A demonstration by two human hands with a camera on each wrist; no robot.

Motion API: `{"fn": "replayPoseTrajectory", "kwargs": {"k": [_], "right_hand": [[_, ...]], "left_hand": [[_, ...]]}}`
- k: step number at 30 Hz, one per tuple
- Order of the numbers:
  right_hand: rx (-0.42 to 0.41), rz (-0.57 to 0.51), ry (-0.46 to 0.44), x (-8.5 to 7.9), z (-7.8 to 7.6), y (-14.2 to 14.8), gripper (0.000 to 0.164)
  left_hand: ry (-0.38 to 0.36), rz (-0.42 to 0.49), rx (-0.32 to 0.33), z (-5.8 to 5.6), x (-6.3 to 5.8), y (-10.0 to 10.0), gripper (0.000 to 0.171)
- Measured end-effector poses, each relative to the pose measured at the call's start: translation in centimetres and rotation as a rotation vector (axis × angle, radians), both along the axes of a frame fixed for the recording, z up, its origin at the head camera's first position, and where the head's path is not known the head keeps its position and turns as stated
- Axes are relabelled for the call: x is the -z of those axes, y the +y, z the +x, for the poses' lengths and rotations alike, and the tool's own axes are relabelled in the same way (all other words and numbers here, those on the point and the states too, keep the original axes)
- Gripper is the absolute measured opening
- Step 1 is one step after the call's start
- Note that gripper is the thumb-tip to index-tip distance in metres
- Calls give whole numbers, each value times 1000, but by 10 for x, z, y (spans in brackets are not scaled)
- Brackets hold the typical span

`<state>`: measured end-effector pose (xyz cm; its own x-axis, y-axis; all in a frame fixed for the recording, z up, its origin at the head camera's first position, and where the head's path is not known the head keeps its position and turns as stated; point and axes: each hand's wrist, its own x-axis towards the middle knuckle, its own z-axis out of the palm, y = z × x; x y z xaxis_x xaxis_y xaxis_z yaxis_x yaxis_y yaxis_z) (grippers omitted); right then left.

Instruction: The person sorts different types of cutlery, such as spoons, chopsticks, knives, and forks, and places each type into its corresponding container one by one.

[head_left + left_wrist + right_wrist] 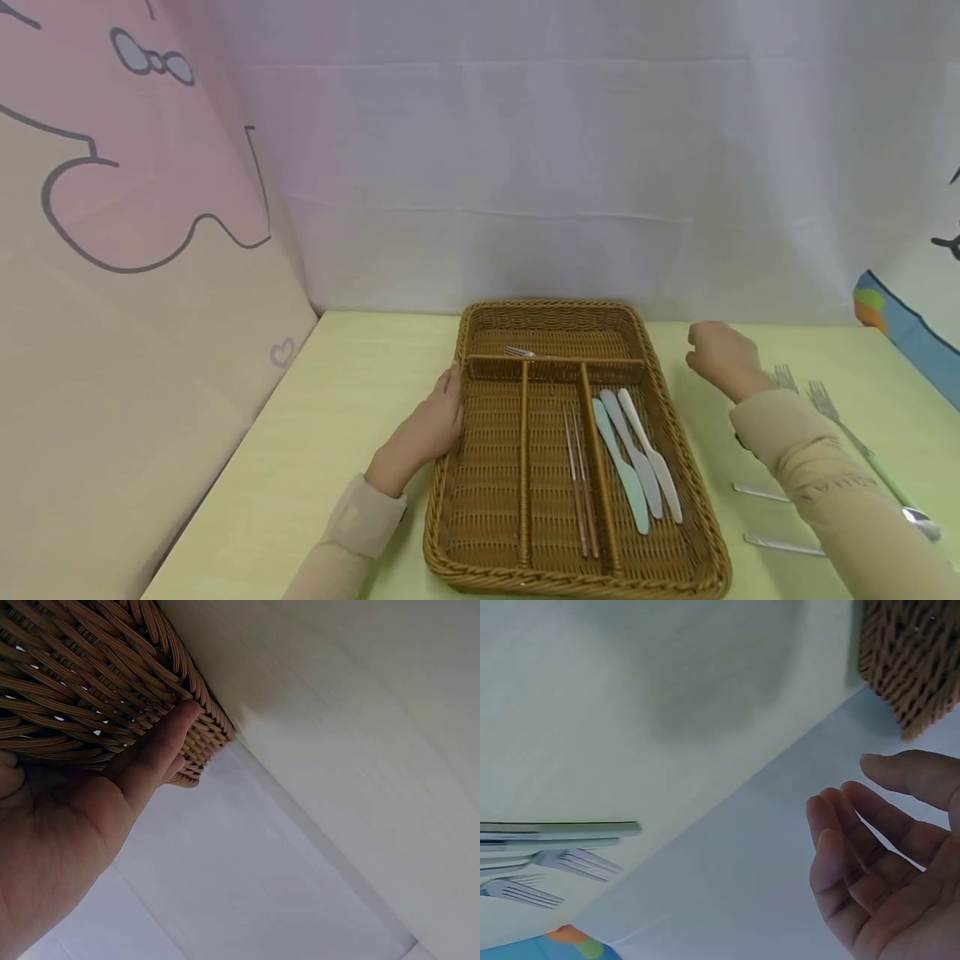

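Note:
A brown wicker cutlery basket [523, 467] lies in the middle of the table. My left hand [431, 421] rests against its left outer wall, fingers stretched along the weave [154, 754]. My right hand [723, 354] hovers beyond the basket's right side, holding nothing; its fingers [885, 862] are loosely bent, the thumb apart. In the right compartment lie a mint knife [621, 467], a grey knife [632, 454] and a white knife [651, 454]. A pair of chopsticks [580, 483] lies in the middle compartment. A fork [519, 352] shows partly over the divider in the back compartment.
Right of the basket lie a green-handled fork [825, 400], another fork [785, 377], a spoon [922, 523] and metal handles [783, 545], partly hidden by the right sleeve [847, 483]. Cloth curtains [517, 167] stand behind the table [360, 367] and along its sides.

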<state>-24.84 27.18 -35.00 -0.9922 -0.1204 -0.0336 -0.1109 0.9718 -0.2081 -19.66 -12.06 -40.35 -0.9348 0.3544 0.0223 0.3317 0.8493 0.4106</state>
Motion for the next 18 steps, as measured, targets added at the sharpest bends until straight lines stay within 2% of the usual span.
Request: {"fn": "replayPoseTrajectory", "kwargs": {"k": [7, 13, 18], "right_hand": [[58, -11, -102, 10, 10, 19, 14], [90, 1, -167, 18, 16, 38, 9], [122, -6, -174, 22, 20, 49, 10]], "left_hand": [[-11, 8, -5, 0, 0, -1, 54], [-5, 2, -6, 0, 0, -1, 54], [15, -8, -1, 1, -1, -2, 54]]}}
